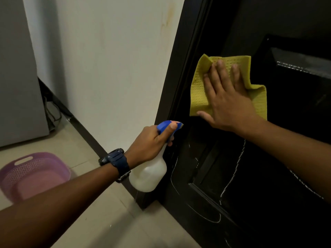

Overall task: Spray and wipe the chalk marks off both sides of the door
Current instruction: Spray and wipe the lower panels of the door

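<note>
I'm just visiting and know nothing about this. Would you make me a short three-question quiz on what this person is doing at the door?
1. True or false: the right hand presses the yellow waffle-weave cloth flat against the dark wooden door.
2. What does the left hand grip?
A. a sponge
B. the white plastic spray bottle with a blue trigger head
C. a brush
3. Fill in: the white chalk lines still on the door lie ____ the cloth.

Key
1. True
2. B
3. below
</note>
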Demonstrator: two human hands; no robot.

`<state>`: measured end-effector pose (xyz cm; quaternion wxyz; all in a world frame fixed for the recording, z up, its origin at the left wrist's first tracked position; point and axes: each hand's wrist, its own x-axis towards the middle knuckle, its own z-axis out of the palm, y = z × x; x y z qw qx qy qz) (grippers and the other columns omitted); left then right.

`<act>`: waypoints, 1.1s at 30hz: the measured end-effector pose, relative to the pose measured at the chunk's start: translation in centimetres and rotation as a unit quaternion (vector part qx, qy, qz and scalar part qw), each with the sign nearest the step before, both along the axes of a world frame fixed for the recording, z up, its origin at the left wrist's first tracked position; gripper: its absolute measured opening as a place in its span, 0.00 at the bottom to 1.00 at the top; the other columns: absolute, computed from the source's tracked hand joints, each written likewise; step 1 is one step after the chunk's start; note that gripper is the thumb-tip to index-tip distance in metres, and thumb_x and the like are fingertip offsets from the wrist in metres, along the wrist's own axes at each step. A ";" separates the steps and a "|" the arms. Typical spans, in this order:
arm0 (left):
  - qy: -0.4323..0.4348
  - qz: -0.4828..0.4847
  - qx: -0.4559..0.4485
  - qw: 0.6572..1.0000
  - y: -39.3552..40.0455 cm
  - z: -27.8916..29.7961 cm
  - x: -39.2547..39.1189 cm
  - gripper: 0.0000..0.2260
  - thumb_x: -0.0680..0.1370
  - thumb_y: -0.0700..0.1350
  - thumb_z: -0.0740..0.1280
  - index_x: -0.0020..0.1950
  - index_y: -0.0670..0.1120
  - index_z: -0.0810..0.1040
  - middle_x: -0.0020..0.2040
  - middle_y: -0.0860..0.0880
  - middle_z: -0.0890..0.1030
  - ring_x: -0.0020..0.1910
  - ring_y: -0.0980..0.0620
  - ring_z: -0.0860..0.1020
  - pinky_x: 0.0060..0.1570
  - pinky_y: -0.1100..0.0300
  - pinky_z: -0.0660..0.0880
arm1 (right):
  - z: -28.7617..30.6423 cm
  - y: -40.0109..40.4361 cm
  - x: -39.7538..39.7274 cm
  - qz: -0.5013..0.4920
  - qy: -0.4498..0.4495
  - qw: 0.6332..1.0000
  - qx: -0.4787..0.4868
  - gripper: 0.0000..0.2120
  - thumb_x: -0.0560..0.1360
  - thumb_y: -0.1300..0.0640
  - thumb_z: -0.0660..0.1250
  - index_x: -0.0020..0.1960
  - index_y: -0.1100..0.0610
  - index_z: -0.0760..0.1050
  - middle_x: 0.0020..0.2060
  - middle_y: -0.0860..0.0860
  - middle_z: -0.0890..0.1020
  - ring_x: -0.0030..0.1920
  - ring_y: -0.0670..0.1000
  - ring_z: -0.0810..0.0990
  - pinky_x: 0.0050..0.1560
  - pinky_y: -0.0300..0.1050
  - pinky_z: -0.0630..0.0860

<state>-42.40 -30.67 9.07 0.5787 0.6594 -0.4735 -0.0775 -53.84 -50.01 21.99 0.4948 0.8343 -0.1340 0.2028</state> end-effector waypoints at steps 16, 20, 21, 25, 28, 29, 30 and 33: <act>0.020 0.056 -0.055 0.997 1.8 -7.1 1.7 0.36 0.73 0.76 0.52 0.44 0.46 0.81 0.38 0.52 0.83 0.38 0.57 0.81 0.43 0.67 0.75 | -29.4 1.2 -1.3 -0.057 0.234 0.948 0.208 0.51 0.79 0.36 0.56 0.77 0.65 0.27 0.74 0.65 0.25 0.76 0.65 0.28 0.69 0.63 0.67; 0.015 0.051 -0.034 0.998 2.4 -8.2 2.3 0.32 0.77 0.71 0.54 0.46 0.44 0.81 0.37 0.52 0.82 0.35 0.59 0.80 0.42 0.68 0.74 | -36.1 2.3 -1.5 -0.109 0.361 0.904 0.203 0.39 0.85 0.48 0.53 0.79 0.62 0.28 0.78 0.60 0.30 0.79 0.63 0.34 0.69 0.62 0.66; 0.016 0.051 -0.033 0.998 2.6 -8.4 2.5 0.31 0.78 0.70 0.54 0.47 0.43 0.81 0.38 0.51 0.83 0.35 0.59 0.80 0.42 0.68 0.74 | -37.3 2.5 -1.5 -0.122 0.365 0.899 0.209 0.38 0.85 0.52 0.54 0.79 0.61 0.29 0.78 0.59 0.31 0.79 0.62 0.35 0.70 0.61 0.65; 0.002 0.043 -0.022 0.999 3.7 -9.3 2.4 0.33 0.77 0.71 0.53 0.47 0.43 0.81 0.38 0.51 0.83 0.36 0.60 0.80 0.40 0.71 0.74 | -39.4 1.6 -1.0 -0.105 0.345 0.920 0.152 0.40 0.83 0.57 0.56 0.78 0.62 0.28 0.73 0.62 0.23 0.74 0.62 0.24 0.73 0.57 0.64; 0.014 0.043 -0.007 0.999 4.3 -9.9 1.9 0.33 0.75 0.73 0.54 0.46 0.44 0.82 0.37 0.51 0.83 0.35 0.59 0.79 0.40 0.70 0.73 | -36.9 1.9 -1.1 -0.090 0.395 0.910 0.084 0.34 0.84 0.54 0.50 0.79 0.62 0.30 0.72 0.60 0.24 0.71 0.59 0.22 0.77 0.59 0.33; 0.018 0.042 -0.005 0.999 4.4 -10.0 1.6 0.35 0.74 0.75 0.54 0.45 0.45 0.82 0.38 0.51 0.83 0.35 0.59 0.79 0.40 0.69 0.73 | -35.8 1.9 -1.4 -0.089 0.392 0.913 0.074 0.34 0.85 0.53 0.49 0.78 0.62 0.29 0.72 0.59 0.25 0.71 0.58 0.24 0.72 0.58 0.26; 0.018 0.039 -0.002 0.999 4.5 -9.9 1.3 0.35 0.73 0.76 0.54 0.44 0.45 0.81 0.38 0.51 0.83 0.35 0.58 0.79 0.40 0.68 0.74 | -34.5 1.6 -1.7 -0.080 0.373 0.922 0.071 0.34 0.84 0.52 0.48 0.78 0.62 0.29 0.73 0.58 0.26 0.72 0.57 0.25 0.68 0.58 0.21; 0.021 0.026 0.001 0.999 4.8 -10.0 0.8 0.31 0.76 0.69 0.56 0.44 0.43 0.81 0.38 0.48 0.82 0.34 0.58 0.77 0.41 0.65 0.74 | -27.6 0.2 -1.6 0.041 0.198 0.977 0.070 0.32 0.80 0.56 0.51 0.80 0.61 0.45 0.79 0.57 0.46 0.78 0.54 0.43 0.74 0.56 0.24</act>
